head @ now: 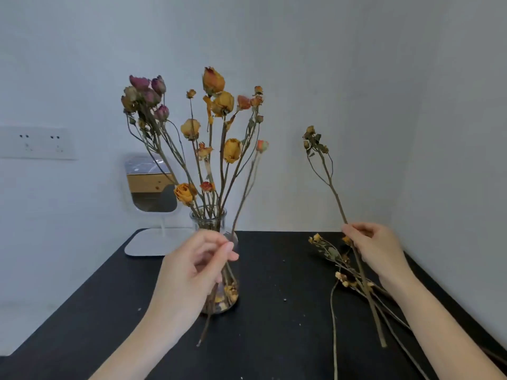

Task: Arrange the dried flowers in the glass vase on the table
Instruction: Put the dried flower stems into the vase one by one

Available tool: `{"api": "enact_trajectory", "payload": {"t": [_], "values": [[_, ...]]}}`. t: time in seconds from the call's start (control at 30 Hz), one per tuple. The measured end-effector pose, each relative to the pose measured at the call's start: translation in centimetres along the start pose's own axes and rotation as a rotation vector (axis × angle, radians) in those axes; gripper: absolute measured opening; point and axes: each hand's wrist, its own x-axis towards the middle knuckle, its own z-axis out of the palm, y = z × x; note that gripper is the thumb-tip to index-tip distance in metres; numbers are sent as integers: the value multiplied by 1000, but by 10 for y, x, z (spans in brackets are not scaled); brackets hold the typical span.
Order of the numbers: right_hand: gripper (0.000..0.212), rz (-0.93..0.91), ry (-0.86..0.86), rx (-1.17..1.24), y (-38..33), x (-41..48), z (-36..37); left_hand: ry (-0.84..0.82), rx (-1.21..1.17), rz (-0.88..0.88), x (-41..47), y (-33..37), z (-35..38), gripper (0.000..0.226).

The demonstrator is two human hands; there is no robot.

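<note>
A clear glass vase [210, 222] stands mid-table with several dried roses [219, 102] in it, yellow, orange and purple, and loose petals at its bottom. My left hand [192, 267] is in front of the vase, pinching a thin single stem [247, 185] topped by a small orange bud; the stem runs outside the vase, its lower end above the table. My right hand [375, 248] holds a branched stem [326, 176] with small brownish buds upright, to the right of the vase. More dried stems [336, 259] lie on the table under my right hand.
The black table [274, 311] meets a pale wall behind and on the right. A small white-framed mirror [151, 185] on a white base stands back left of the vase. A wall socket plate [38, 144] is at far left. Small crumbs dot the tabletop.
</note>
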Motion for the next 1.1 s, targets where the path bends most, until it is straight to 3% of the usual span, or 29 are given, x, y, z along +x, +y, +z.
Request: {"api": "enact_trajectory", "payload": {"t": [0.2,0.33,0.43,0.53,0.63,0.73,0.8,0.93,1.0,1.1], "values": [[33,-20,-48,-24,-19,-9,20,290,-81,17,10,4,-50,7],[34,-18,-57,-12,-27,-11,26,337,-99,-22,19,-6,-55,13],[33,-12,-53,14,-33,-12,35,208,58,-130,22,-23,-31,7],[31,-8,-75,44,-37,-19,53,110,208,-193,23,-37,9,18],[27,-19,-113,13,-37,-27,65,62,383,-135,17,-41,33,24],[23,-12,-145,-9,-32,-32,62,-8,558,23,-9,-39,24,14],[20,-3,-154,-21,-29,-33,59,-62,663,18,-32,-39,10,24],[19,23,-150,-34,-24,-34,55,-320,750,-104,-75,-33,0,37],[20,27,-148,-23,-25,-36,54,-438,710,-32,-96,-28,4,41],[20,35,-147,-14,-26,-43,49,-817,712,50,-144,-37,19,41]]}}
